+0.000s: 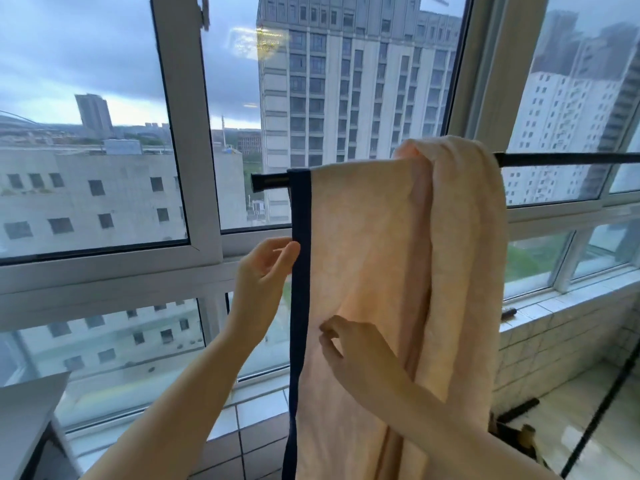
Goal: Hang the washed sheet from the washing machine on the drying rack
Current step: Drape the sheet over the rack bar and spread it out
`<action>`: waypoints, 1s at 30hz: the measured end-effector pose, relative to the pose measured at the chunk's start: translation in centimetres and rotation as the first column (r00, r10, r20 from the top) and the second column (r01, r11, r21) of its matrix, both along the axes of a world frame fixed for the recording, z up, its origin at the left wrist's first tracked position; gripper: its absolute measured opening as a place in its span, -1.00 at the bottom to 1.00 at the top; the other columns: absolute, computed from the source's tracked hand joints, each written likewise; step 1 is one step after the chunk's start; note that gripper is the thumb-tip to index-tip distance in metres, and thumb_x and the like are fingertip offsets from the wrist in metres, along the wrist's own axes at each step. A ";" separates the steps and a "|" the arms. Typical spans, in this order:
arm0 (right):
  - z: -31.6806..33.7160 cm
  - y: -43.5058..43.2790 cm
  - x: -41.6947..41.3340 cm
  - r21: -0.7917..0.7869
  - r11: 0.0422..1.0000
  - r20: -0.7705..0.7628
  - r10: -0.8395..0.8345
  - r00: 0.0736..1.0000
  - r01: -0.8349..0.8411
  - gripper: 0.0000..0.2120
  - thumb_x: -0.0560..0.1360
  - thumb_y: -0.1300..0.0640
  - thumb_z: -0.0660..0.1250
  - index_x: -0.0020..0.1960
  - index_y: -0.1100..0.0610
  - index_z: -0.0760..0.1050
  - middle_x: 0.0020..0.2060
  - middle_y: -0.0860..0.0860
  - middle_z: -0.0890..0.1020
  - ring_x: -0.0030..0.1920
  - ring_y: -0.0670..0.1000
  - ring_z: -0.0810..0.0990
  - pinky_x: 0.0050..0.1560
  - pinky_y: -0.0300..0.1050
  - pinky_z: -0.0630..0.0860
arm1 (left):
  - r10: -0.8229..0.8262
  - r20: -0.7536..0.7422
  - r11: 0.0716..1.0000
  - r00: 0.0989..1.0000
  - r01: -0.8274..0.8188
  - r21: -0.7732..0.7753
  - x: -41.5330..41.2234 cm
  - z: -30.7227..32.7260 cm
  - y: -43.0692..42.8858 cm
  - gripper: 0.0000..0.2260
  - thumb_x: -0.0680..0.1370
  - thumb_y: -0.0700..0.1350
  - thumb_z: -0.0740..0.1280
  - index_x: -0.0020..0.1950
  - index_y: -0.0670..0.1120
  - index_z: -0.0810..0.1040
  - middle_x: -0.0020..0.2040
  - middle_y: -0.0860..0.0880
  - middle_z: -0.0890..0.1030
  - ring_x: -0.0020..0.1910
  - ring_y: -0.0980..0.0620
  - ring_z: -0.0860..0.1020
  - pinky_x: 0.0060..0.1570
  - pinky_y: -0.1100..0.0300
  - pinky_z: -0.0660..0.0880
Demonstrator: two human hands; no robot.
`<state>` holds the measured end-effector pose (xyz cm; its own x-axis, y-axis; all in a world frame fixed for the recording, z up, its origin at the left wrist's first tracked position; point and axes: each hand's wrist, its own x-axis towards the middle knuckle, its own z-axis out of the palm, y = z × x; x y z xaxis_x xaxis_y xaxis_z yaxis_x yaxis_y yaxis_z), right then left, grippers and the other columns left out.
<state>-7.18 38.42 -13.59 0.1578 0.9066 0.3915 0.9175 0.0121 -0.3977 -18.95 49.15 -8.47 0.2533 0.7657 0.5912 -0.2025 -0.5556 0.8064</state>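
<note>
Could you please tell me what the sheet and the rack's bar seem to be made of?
Sheet: soft woven cloth, probably cotton, matte peach with a navy border; it drapes in folds. Bar: likely metal, smooth black finish, straight and thin.

Beyond the white-framed window [188, 133], a tall grey high-rise block [346, 81] stood under heavy blue-grey cloud [69, 46]. Left of it sat a low, flat-roofed pale concrete building [86, 188]. Down at the bottom left, the corner of a grey table top [24, 407] poked in. On the white tiled sill [543, 308] at the right lay a small dark object [509, 313], too blurred to name.
</note>
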 end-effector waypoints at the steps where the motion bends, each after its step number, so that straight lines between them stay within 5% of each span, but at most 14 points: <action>1: 1.0 -0.2 0.5 0.029 1.000 0.012 0.005 1.000 -0.006 -0.70 0.63 -0.02 0.13 0.31 -0.01 0.45 0.13 -0.15 0.62 -0.01 -0.14 0.62 -0.07 -0.54 0.36 | 0.068 0.000 0.997 0.998 -0.068 0.030 0.3 0.5 -0.1 -0.86 0.52 -0.02 0.33 0.03 -0.02 0.60 -0.13 0.08 0.67 -0.11 0.16 0.64 -0.07 0.31 0.56; 6: 5.7 -1.3 3.4 0.190 0.979 0.073 0.063 0.995 -0.076 -0.73 0.63 0.02 0.14 0.27 0.00 0.48 0.08 -0.11 0.63 0.03 -0.13 0.61 0.09 -0.33 0.51 | 0.392 0.050 0.910 0.919 -0.395 0.126 1.4 2.8 -0.8 -0.95 0.52 -0.17 0.39 -0.03 -0.08 0.60 -0.18 0.15 0.64 -0.23 0.25 0.62 -0.20 0.46 0.49; 11: 10.4 -1.8 7.4 0.404 0.900 0.178 0.099 0.979 -0.165 -0.85 0.56 0.11 0.27 0.04 0.06 0.60 -0.14 -0.03 0.66 -0.19 -0.11 0.61 -0.12 -0.41 0.47 | 0.633 0.140 0.717 0.761 -0.645 0.263 2.9 4.7 -2.5 -0.92 0.52 -0.14 0.40 -0.01 -0.10 0.60 -0.18 0.09 0.62 -0.22 0.24 0.60 -0.21 0.49 0.48; 15: 13.9 -2.6 11.5 0.458 0.861 0.179 0.156 0.972 -0.222 -0.87 0.56 0.13 0.26 -0.03 0.10 0.58 -0.19 -0.03 0.65 -0.16 -0.08 0.60 -0.07 -0.18 0.56 | 0.774 0.176 0.453 0.608 -0.727 0.516 5.0 6.7 -3.5 -0.91 0.49 -0.17 0.43 -0.03 -0.13 0.63 -0.10 -0.01 0.58 -0.13 0.10 0.49 -0.06 0.35 0.42; 18: 15.9 -3.2 14.9 0.519 0.827 0.183 0.141 0.973 -0.217 -0.87 0.57 0.14 0.26 -0.01 0.06 0.59 -0.19 -0.11 0.64 -0.12 -0.18 0.55 -0.01 -0.35 0.47 | 0.890 0.112 0.297 0.442 -0.749 0.593 6.5 8.4 -3.3 -0.87 0.47 -0.10 0.45 -0.03 -0.11 0.65 0.01 -0.09 0.54 0.01 -0.05 0.46 0.04 0.23 0.32; 22: 17.5 -3.1 19.0 0.594 0.797 0.075 0.075 0.994 -0.105 -0.85 0.55 0.22 0.28 0.08 0.10 0.56 -0.07 -0.11 0.58 -0.05 -0.18 0.50 -0.06 -0.46 0.42 | 0.835 -0.036 0.426 0.549 -0.604 0.674 8.4 10.5 -2.9 -0.85 0.54 -0.11 0.36 0.05 -0.13 0.65 0.03 -0.06 0.60 0.04 0.00 0.51 0.07 0.18 0.41; 26: 17.8 -1.9 21.5 0.610 0.792 -0.049 0.014 0.999 0.019 -0.87 0.56 0.24 0.26 0.08 0.20 0.53 -0.06 0.01 0.53 -0.08 -0.05 0.54 0.01 -0.17 0.55 | 0.748 -0.113 0.524 0.654 -0.478 0.705 10.3 12.3 -2.7 -0.83 0.57 -0.16 0.32 0.12 -0.14 0.63 0.04 -0.07 0.66 -0.07 0.06 0.62 -0.04 0.24 0.52; 30: 17.6 -1.2 22.3 0.481 0.865 -0.257 -0.020 0.966 0.146 -0.84 0.54 0.12 0.31 0.05 0.18 0.43 -0.08 0.02 0.49 -0.19 -0.11 0.46 -0.24 -0.36 0.39 | 0.695 -0.169 0.570 0.699 -0.392 0.722 10.8 12.7 -2.0 -0.79 0.59 -0.08 0.29 0.09 -0.16 0.65 -0.01 -0.06 0.69 -0.15 0.13 0.63 -0.13 0.35 0.51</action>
<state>15.11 37.23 3.96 0.3679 0.5842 0.7234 0.8036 0.1916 -0.5635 -8.10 47.12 4.20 0.2303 0.3530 0.9068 0.5583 -0.8112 0.1740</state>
